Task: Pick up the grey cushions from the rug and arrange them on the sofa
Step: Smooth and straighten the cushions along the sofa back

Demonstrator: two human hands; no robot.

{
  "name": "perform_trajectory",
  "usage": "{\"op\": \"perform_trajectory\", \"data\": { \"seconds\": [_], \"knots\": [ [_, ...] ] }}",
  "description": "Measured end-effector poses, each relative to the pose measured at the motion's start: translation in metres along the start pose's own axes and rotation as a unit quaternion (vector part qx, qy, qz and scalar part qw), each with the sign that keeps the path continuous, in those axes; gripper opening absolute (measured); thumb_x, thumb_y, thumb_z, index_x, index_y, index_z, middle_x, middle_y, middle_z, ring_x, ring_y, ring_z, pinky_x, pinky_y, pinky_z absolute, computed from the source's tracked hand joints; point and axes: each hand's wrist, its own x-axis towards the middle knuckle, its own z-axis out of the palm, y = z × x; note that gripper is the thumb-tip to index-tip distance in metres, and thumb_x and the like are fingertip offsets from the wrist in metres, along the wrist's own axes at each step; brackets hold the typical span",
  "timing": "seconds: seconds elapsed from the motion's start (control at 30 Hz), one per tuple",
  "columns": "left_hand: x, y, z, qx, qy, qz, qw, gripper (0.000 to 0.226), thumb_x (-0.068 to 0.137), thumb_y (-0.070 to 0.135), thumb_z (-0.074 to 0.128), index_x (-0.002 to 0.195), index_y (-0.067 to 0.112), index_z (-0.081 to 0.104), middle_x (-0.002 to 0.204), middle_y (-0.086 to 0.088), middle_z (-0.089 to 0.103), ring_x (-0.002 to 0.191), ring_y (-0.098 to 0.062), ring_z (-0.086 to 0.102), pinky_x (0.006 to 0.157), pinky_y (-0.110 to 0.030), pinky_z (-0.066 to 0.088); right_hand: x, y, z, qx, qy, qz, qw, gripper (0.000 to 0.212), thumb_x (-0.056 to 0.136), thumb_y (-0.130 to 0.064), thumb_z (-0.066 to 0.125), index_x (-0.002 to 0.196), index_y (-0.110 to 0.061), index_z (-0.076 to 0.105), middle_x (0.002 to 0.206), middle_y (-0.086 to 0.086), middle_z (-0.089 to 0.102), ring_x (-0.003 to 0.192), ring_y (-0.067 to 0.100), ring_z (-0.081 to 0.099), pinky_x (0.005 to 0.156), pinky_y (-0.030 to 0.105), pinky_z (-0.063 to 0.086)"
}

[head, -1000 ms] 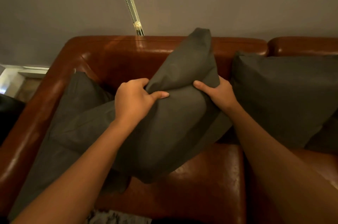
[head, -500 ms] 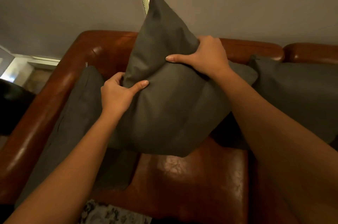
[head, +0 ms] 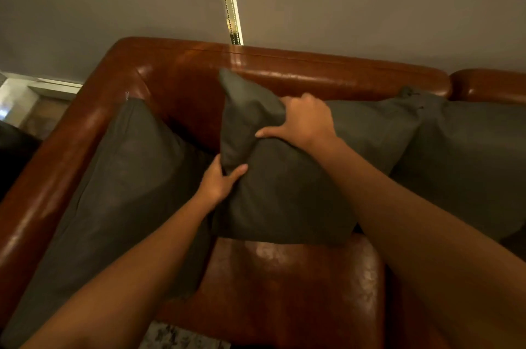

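A grey cushion [head: 287, 195] stands on the brown leather sofa [head: 284, 286], leaning against the backrest in the middle. My left hand [head: 219, 182] grips its left edge low down. My right hand [head: 306, 122] is clamped over its top edge, near the upper left corner that sticks up. A second grey cushion [head: 113, 195] leans against the left armrest. A third grey cushion [head: 466, 166] rests against the backrest at the right, its left edge behind the middle one.
The sofa's glossy armrest [head: 51, 177] runs along the left and its backrest [head: 313, 72] meets a grey wall. A patterned rug [head: 176, 338] shows at the bottom edge. A gold strip [head: 230, 6] runs up the wall.
The cushion has come down from above the backrest and now sits lower, against the backrest. My right hand moved down and right with it. My left hand slid lower on its left edge.
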Motion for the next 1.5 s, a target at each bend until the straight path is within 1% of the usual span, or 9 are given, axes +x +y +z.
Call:
{"op": "perform_trajectory", "data": {
  "seconds": [0.17,0.37,0.47,0.57,0.8,0.93,1.17,1.33,1.5],
  "knots": [
    [0.004,-0.019,0.008,0.065,-0.004,-0.057,0.996,0.074,0.088,0.033,0.061,0.148,0.01,0.023,0.145,-0.014,0.043,0.132,-0.029,0.042,0.104,-0.031,0.035,-0.009,0.009,0.052,-0.024,-0.105,-0.093,0.99,0.092,0.083,-0.063,0.057,0.153,-0.018,0.017,0.159,0.006,0.024,0.147,0.025,0.018,0.119,0.042,0.01],
    [0.004,0.021,0.016,0.299,0.022,0.17,0.939,0.109,0.078,0.055,0.064,0.15,0.017,-0.009,0.157,-0.018,-0.012,0.146,-0.031,-0.005,0.117,-0.04,-0.002,-0.019,0.053,0.062,-0.017,-0.081,-0.044,0.996,0.123,0.068,-0.073,0.064,0.153,-0.022,-0.007,0.161,0.011,-0.007,0.148,0.031,-0.012,0.115,0.054,-0.009],
    [0.025,0.059,0.011,0.389,0.03,0.265,0.882,0.115,0.074,0.06,0.065,0.15,0.017,-0.009,0.155,-0.018,-0.018,0.144,-0.035,-0.013,0.116,-0.042,-0.007,-0.008,0.087,0.048,-0.032,-0.089,-0.002,0.996,0.133,0.059,-0.076,0.067,0.154,-0.02,-0.007,0.161,0.012,-0.008,0.148,0.032,-0.012,0.115,0.055,-0.008],
    [0.061,0.096,-0.004,0.468,0.008,0.228,0.854,0.117,0.07,0.066,0.064,0.151,0.015,-0.002,0.157,-0.017,-0.013,0.144,-0.035,-0.016,0.115,-0.045,-0.01,0.019,0.113,0.023,-0.047,-0.15,0.017,0.987,0.137,0.056,-0.078,0.067,0.154,-0.019,-0.009,0.162,0.011,-0.005,0.148,0.031,-0.008,0.115,0.055,-0.008],
    [0.101,0.125,-0.003,0.62,-0.209,0.192,0.731,0.131,0.058,0.074,0.066,0.15,0.018,-0.008,0.159,-0.01,-0.005,0.145,-0.029,-0.013,0.113,-0.047,-0.015,0.037,0.113,0.026,-0.104,-0.256,0.009,0.961,0.143,0.053,-0.078,0.07,0.152,-0.019,-0.015,0.159,0.012,0.012,0.146,0.032,0.014,0.116,0.054,0.007],
    [0.103,0.132,0.004,0.678,-0.222,0.211,0.668,0.141,0.049,0.081,0.066,0.15,0.022,-0.013,0.159,-0.01,-0.011,0.143,-0.031,-0.021,0.11,-0.052,-0.019,0.047,0.099,0.007,-0.176,-0.288,-0.033,0.941,0.125,0.055,-0.083,0.064,0.153,-0.021,0.017,0.153,0.012,0.025,0.14,0.034,0.024,0.114,0.052,0.015],
    [0.095,0.127,0.001,0.566,-0.306,0.087,0.761,0.138,0.051,0.071,0.073,0.148,0.03,-0.017,0.16,-0.004,0.002,0.146,-0.03,0.009,0.117,-0.05,0.015,0.045,0.104,0.015,0.084,-0.364,0.046,0.927,0.109,0.037,-0.07,0.08,0.126,-0.03,0.031,0.136,0.001,0.041,0.122,0.027,0.045,0.104,0.049,0.041],
    [0.08,0.123,0.005,0.609,-0.266,0.113,0.739,0.139,0.048,0.072,0.075,0.151,0.022,-0.004,0.154,-0.005,0.026,0.138,-0.029,0.031,0.111,-0.047,0.028,0.034,0.097,0.028,0.05,-0.33,0.029,0.942,0.149,0.044,-0.072,0.077,0.149,-0.031,-0.021,0.161,0.004,0.014,0.146,0.03,0.02,0.117,0.055,0.005],
    [0.06,0.102,0.009,0.581,-0.159,0.191,0.775,0.099,0.053,0.067,0.076,0.13,0.015,0.042,0.12,-0.002,0.061,0.112,-0.024,0.057,0.096,-0.038,0.038,0.02,0.085,0.031,-0.089,-0.226,-0.033,0.97,0.106,0.058,-0.08,0.065,0.137,-0.012,0.042,0.126,0.005,0.058,0.117,0.026,0.054,0.104,0.043,0.033]
  ]
}}
